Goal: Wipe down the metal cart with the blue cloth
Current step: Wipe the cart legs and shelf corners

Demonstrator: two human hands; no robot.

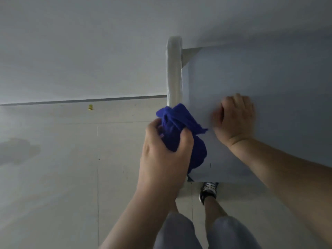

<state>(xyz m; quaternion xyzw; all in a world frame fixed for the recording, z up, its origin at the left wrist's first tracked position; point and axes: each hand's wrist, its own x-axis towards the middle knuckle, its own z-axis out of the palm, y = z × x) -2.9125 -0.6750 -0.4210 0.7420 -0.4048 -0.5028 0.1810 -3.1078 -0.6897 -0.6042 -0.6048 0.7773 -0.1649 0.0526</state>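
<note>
The metal cart (pixel 269 72) fills the right of the view, its flat top covered in a pale blue film. A plastic-wrapped handle bar (pixel 174 69) runs along its left edge. My left hand (pixel 161 159) grips the bunched blue cloth (pixel 177 128) and holds it against the near end of the handle bar. My right hand (pixel 233 117) lies on the cart top just right of the cloth, fingers curled under with nothing in them; it is blurred.
A white wall (pixel 80 51) rises behind the cart and meets the tiled floor (pixel 62 168). A small yellow object (pixel 90 107) lies on the floor by the wall. My shoe (pixel 208 192) and legs are below the cart's near edge.
</note>
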